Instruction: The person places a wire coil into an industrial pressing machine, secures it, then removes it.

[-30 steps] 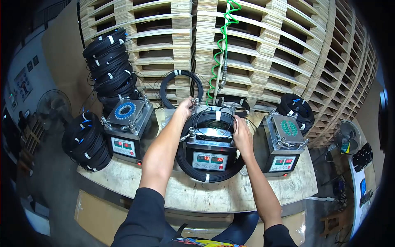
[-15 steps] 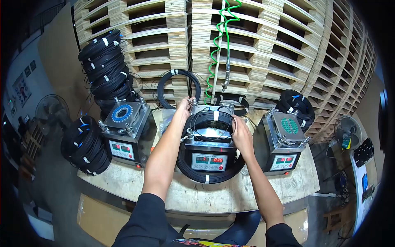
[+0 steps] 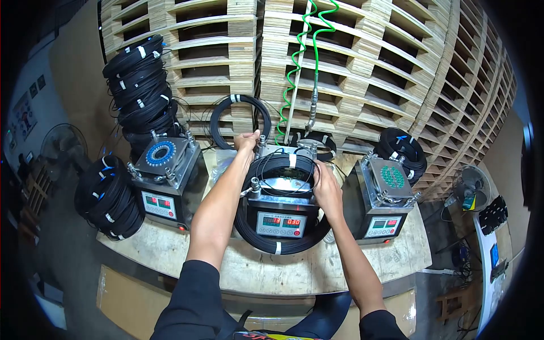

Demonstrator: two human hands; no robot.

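Observation:
A large coil of black cable with white ties hangs around the middle machine, its upper loop lying across the machine's metal top. My right hand is closed on the coil's upper right side, thumb side toward the machine. My left hand is beside the machine's rear left post, fingers bent together; anything in them is too small to make out. Loose thin strands of cable loop over the coil's top between my hands. Red digits glow on the machine's front display.
Similar machines stand at left and right, topped with blue and green rings of connectors. Black cable coils pile up at far left and lie at right. A green air hose hangs before stacked pallets.
The view has shifted slightly. My left hand has turned and its fingers have closed up near the rear post. The left digits on the middle display have changed. My right hand stays on the coil.

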